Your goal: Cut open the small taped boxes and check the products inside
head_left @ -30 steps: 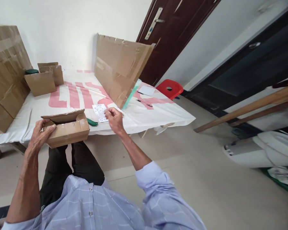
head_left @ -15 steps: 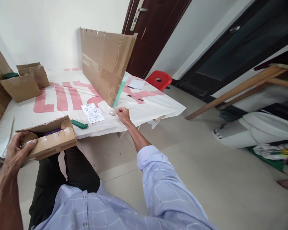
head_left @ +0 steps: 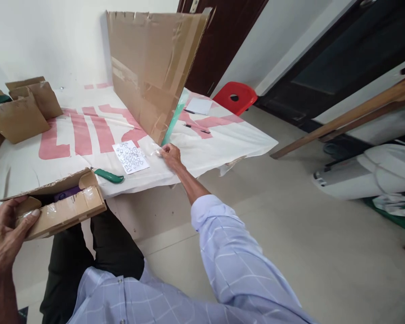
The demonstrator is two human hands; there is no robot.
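Observation:
My left hand [head_left: 11, 229] grips the left end of an open cardboard box [head_left: 67, 209], its thumb on the near wall. Something purple [head_left: 67, 193] lies inside the box. At the table's front edge, my right hand [head_left: 171, 156] is closed, its fingertips at a small crumpled piece of clear plastic [head_left: 155, 149], which looks like tape. The lower corner of a large upright cardboard panel [head_left: 151, 72] stands just behind those fingers. Left of my right hand lies a white sheet with small drawn shapes [head_left: 131, 157]. A green utility knife [head_left: 108, 176] rests between sheet and box.
The table [head_left: 195, 153] wears a white cloth with red marks. Two pens [head_left: 197, 129] and a white paper [head_left: 200, 106] lie right of the panel. Cardboard boxes [head_left: 20, 117] stand at the left. A red chair [head_left: 234, 98] is beyond the table; a wooden leg [head_left: 344, 117] slants at right.
The view has shifted, so the panel appears larger. The box and my left hand sit slightly lower and further left. My right hand stays by the clear plastic, now overlapping it more.

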